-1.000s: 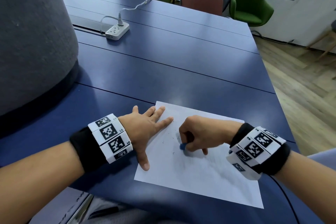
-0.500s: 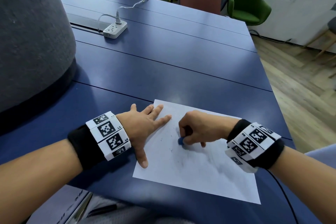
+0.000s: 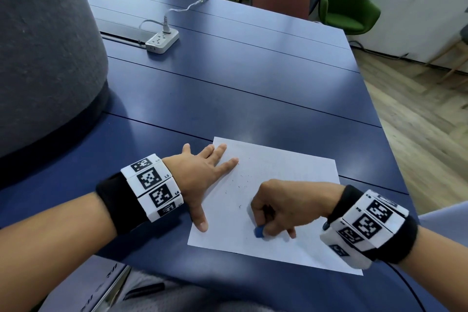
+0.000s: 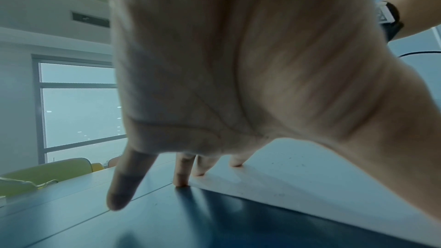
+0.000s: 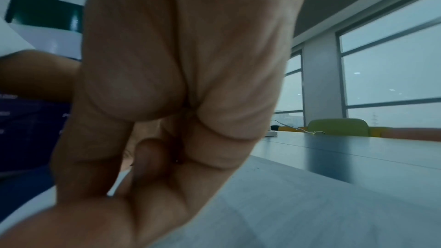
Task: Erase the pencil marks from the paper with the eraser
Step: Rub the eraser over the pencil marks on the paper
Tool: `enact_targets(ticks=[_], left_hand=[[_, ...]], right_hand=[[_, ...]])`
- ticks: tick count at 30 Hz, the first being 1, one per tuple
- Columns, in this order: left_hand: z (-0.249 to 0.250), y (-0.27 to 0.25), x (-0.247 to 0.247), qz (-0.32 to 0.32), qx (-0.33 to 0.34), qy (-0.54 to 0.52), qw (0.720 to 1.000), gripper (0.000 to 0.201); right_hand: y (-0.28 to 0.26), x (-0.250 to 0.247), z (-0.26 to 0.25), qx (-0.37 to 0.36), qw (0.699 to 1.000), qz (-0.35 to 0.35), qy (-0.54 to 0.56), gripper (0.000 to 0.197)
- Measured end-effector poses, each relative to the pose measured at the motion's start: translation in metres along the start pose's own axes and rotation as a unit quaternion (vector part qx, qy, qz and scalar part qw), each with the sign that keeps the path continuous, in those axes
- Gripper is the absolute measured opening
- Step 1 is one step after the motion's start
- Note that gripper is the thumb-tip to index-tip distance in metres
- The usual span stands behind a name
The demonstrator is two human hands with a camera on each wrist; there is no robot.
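Gripping the blue eraser (image 3: 258, 232) in curled fingers, the right hand (image 3: 283, 208) sits at the lower centre of the head view, the eraser poking out beneath it against the paper (image 3: 278, 175) near the sheet's lower edge. Left of it, the left hand (image 3: 202, 175) lies flat with fingers spread (thumb and fingertips on the sheet's left edge). Small dark specks dot the paper between both hands on the blue table (image 3: 228, 99).
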State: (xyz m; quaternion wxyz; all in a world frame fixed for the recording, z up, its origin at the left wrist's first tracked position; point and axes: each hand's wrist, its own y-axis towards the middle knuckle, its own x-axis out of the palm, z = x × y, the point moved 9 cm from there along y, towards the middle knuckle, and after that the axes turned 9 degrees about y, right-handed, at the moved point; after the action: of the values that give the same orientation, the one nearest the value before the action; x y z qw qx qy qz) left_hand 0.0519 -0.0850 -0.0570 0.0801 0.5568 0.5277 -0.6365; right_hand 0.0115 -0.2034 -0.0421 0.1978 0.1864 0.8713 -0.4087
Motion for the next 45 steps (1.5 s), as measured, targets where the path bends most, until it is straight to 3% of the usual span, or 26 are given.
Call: enact_targets(ticks=[5,8,10,15,17,19,23,28,33,39,45], left_hand=[[-0.001,0.0,0.0,0.002,-0.001,0.003,1.0,0.151],[-0.001,0.0,0.0,0.002,0.001,0.003,1.0,0.151],[-0.001,0.0,0.0,0.001,0.004,0.005,1.0,0.151],[-0.001,0.0,0.0,0.007,0.007,0.002,1.0,0.151],[-0.001,0.0,0.0,0.009,0.008,0.003,1.0,0.151],[-0.001,0.001,0.0,0.01,0.01,0.003,1.0,0.151],[-0.001,0.0,0.0,0.003,0.008,0.005,1.0,0.151],[0.0,0.0,-0.001,0.013,0.009,0.01,1.0,0.151],[0.001,-0.001,-0.003,0.005,0.008,0.019,1.0,0.151],[0.002,-0.002,-0.003,0.006,0.006,0.017,1.0,0.151],[0.0,0.0,-0.002,0.006,0.008,0.016,1.0,0.151]], right_hand=[[0.004,-0.032,0.008,0.004,0.994,0.105,0.019,0.012],[0.006,-0.009,0.003,0.003,0.999,0.023,0.022,0.009],[0.009,-0.014,0.002,0.004,1.0,0.023,0.019,0.009],[0.022,-0.083,0.017,0.012,0.982,0.187,0.01,0.02],[0.024,-0.096,0.023,0.014,0.975,0.221,0.018,0.021],[0.025,-0.092,0.025,0.016,0.977,0.21,0.02,0.019],[0.03,-0.071,0.018,0.024,0.993,0.115,0.0,0.013],[0.023,-0.112,0.034,0.05,0.971,0.232,0.026,0.02],[0.029,-0.073,0.024,0.05,0.993,0.103,-0.002,0.014],[0.025,-0.107,0.029,0.047,0.971,0.234,0.005,0.021],[0.004,-0.048,0.009,0.021,0.99,0.132,-0.046,0.015]])
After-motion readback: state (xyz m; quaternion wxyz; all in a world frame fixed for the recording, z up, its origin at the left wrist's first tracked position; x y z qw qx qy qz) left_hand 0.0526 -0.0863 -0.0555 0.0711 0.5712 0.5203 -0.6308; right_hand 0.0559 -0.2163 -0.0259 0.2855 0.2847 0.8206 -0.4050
